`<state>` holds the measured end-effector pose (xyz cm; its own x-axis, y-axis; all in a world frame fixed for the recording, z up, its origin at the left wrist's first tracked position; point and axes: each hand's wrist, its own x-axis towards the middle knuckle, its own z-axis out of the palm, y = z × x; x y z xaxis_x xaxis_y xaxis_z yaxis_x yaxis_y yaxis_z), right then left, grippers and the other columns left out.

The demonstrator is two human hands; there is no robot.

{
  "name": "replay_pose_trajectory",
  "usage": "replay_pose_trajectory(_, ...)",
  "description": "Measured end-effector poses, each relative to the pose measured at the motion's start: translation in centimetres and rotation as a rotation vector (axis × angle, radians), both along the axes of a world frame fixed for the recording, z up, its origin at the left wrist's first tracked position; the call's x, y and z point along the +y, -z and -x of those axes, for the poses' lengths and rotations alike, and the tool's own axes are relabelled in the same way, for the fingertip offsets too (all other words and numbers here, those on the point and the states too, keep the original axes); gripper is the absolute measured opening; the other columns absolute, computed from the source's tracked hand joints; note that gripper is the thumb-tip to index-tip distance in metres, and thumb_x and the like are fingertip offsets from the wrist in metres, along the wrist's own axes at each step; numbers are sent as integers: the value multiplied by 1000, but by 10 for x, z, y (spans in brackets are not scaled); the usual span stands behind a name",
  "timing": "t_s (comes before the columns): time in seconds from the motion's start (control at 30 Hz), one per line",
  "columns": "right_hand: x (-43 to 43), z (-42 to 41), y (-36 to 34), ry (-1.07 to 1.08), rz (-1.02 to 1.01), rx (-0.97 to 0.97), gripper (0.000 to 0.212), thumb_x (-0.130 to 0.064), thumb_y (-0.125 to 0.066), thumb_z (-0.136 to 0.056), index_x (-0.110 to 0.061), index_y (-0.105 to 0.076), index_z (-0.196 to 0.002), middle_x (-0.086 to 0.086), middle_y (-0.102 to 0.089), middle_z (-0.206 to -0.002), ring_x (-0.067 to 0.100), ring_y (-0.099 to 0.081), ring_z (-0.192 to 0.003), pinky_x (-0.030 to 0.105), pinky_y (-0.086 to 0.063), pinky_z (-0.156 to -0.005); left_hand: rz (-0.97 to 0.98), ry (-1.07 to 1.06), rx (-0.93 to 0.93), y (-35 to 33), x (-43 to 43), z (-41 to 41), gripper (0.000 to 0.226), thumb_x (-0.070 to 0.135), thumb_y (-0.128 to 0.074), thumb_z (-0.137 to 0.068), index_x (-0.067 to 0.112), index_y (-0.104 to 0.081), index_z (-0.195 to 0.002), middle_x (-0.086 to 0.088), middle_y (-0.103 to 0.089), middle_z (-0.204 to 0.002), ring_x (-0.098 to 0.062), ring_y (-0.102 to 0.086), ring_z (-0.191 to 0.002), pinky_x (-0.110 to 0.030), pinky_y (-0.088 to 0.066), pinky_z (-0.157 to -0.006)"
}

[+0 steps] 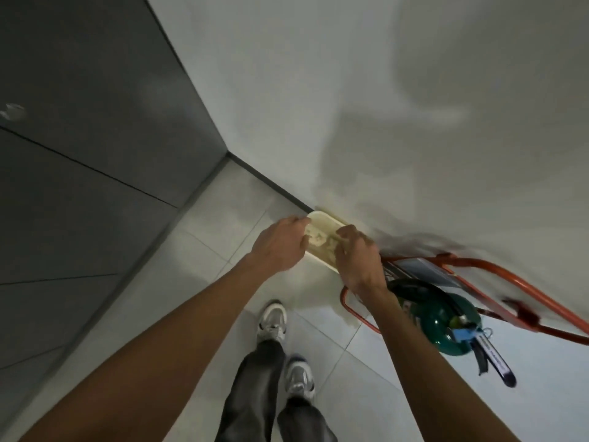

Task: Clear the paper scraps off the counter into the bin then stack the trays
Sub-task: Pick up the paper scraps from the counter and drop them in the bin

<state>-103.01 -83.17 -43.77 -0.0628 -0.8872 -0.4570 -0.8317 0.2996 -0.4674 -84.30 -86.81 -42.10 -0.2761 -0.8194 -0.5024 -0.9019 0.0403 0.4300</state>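
I hold a cream, rounded-corner tray (323, 219) out in front of me, low over the floor by the white wall. Pale paper scraps (318, 241) lie inside it. My left hand (280, 247) grips the tray's left edge, with the fingers curled over the rim. At the right edge, my right hand (357, 258) grips the tray in the same way. The view is motion-blurred. No bin or counter is in view.
A dark grey cabinet front (95, 138) fills the left side and meets the white wall (350, 90) at a corner. A green gas cylinder (443, 317) on an orange trolley frame (497, 291) stands at the right. My feet stand on light floor tiles (223, 224).
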Motion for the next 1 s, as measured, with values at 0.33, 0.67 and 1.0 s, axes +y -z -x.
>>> replay_pose_trajectory(0.33,91,-89,-291,-281,284,-96,29,-34,-54,-105,-33,-49,-133,1,-62,-137,26,-64,-111,48,-60,-85,302,-458,0,-275,146,-144,47,32,-51,-104,27,-45,-150,-4,-56,-147,-30,-55,-130,-45,-49,-104)
replay_pose_trajectory(0.67,201,-221,-472,-567,547,-303,33,-38,-57,-103,-32,-55,-135,-9,-62,-135,14,-58,-124,31,-48,-102,603,-891,24,-452,355,-259,44,39,-54,-103,32,-46,-146,0,-58,-144,-26,-56,-132,-48,-51,-104)
replay_pose_trajectory(1.0,355,-435,-539,-967,635,-522,41,-36,-61,-105,-25,-56,-144,-10,-57,-147,6,-51,-136,22,-41,-114,781,-1278,-40,-505,590,-405,44,33,-57,-103,27,-50,-146,-1,-60,-138,-26,-62,-116,-32,-47,-103)
